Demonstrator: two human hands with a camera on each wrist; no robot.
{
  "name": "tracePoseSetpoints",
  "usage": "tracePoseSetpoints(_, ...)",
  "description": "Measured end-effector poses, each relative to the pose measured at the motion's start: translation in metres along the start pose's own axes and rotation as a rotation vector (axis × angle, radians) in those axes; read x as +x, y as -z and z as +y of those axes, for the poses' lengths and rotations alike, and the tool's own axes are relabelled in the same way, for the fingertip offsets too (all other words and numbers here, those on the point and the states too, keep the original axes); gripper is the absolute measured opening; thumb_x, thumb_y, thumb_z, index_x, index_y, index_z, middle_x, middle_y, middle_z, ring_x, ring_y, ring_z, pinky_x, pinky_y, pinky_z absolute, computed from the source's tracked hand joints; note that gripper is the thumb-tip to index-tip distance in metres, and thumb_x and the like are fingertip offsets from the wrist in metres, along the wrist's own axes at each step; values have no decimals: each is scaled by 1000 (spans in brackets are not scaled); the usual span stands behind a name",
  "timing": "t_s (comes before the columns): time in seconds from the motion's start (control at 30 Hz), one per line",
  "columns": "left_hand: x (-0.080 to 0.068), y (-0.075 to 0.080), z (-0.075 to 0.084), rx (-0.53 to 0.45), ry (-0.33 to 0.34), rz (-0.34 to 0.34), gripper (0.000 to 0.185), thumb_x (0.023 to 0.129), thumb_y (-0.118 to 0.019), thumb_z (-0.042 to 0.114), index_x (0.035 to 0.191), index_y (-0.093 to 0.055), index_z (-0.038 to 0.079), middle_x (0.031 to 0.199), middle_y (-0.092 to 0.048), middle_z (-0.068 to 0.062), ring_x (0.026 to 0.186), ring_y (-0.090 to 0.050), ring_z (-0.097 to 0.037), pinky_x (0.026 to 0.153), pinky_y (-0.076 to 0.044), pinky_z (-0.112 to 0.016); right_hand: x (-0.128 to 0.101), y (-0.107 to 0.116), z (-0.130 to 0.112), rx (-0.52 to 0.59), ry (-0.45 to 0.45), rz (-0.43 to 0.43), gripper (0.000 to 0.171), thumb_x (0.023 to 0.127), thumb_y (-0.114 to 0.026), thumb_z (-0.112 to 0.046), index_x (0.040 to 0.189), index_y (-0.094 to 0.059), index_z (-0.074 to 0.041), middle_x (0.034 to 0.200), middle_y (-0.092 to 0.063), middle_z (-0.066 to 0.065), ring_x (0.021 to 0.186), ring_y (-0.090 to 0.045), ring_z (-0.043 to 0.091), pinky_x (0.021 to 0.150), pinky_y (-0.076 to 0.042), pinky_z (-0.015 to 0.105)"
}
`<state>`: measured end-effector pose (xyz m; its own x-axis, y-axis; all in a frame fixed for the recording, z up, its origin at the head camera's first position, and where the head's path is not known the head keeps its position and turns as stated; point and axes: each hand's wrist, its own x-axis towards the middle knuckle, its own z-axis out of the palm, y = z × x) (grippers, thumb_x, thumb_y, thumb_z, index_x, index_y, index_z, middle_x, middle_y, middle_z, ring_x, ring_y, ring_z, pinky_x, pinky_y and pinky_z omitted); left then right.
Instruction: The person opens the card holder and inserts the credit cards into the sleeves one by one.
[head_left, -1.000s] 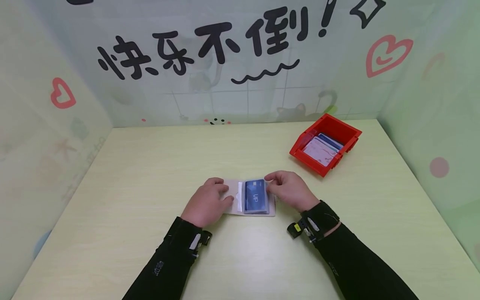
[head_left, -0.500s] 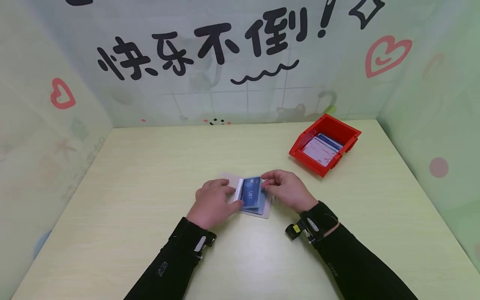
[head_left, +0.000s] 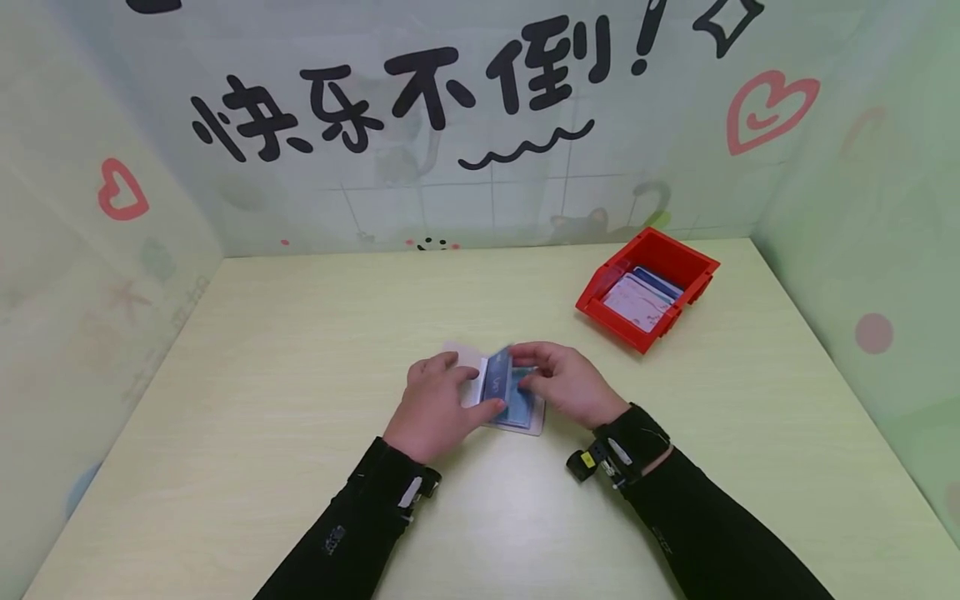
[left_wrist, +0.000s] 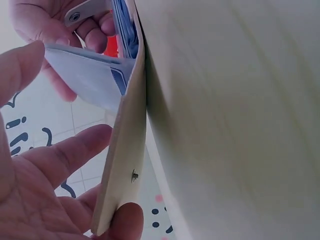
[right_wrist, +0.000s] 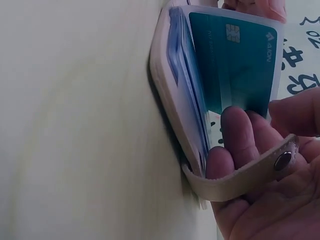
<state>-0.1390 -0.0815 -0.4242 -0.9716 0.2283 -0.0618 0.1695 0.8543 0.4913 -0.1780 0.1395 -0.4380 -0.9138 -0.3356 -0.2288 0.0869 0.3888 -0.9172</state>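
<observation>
Apparently the cover (left_wrist: 122,145) is held between the loosely spread fingers of the left hand (head_left: 438,407), and a raised card sleeve (head_left: 496,377) is pinched by the right hand (head_left: 566,385), the card holder (head_left: 521,405) being laid unfolded on the table (head_left: 315,358). Should the sleeve be tugged, its teal card (right_wrist: 240,60) might be spilled; the turning could also be snagged by the strap (right_wrist: 235,182), short of the red bin (head_left: 618,330).

Bright red on the bin (head_left: 667,250) near the tabletop's (head_left: 337,333) far right corner, pink-patterned card (head_left: 637,302) inside! Midway between side edges, over pale streaky wood grain: blue card (head_left: 497,377), teal card (right_wrist: 245,60) with silver chip, whitish sleeve (right_wrist: 276,75), pinkish-beige cover (head_left: 461,354)!
</observation>
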Motion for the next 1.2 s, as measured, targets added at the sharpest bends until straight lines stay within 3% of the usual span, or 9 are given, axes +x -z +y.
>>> tracePoseSetpoints(0.43, -2, 2, -1, -69, 12, -12, 67, 94, -70, 58, 139, -67, 7, 160, -45, -21, 151, -33, -48, 119, -40, -59, -3, -3, 1, -43, 48, -98, 60, 104, -62, -7, 160, -48, -25, 160, -53, 2, 135, -60, 32, 112, -53, 44)
tracePoseSetpoints(0.8, -1, 6, -5, -162, 41, -57, 65, 96, -68, 54, 142, -65, 8, 162, -42, -20, 153, -28, -47, 120, -38, -59, -2, -3, 1, -64, 62, -117, 62, 104, -62, -7, 161, -45, -25, 163, -50, 2, 129, -61, 28, 103, -58, 35)
tracePoseSetpoints(1.03, -1, 6, -4, -190, 73, -49, 65, 97, -66, 56, 143, -65, 9, 163, -42, -18, 154, -27, -45, 118, -41, -59, -3, -4, 1, -76, 57, -141, 65, 104, -61, -6, 163, -42, -26, 162, -48, 6, 119, -59, 27, 91, -60, 29)
tracePoseSetpoints(1.2, -1, 6, -4, -197, 82, -50, 65, 98, -65, 55, 144, -64, 9, 163, -42, -17, 154, -27, -44, 119, -40, -58, -4, -5, 0, -83, 61, -148, 67, 103, -62, -4, 163, -42, -26, 159, -49, 8, 117, -59, 27, 89, -60, 29)
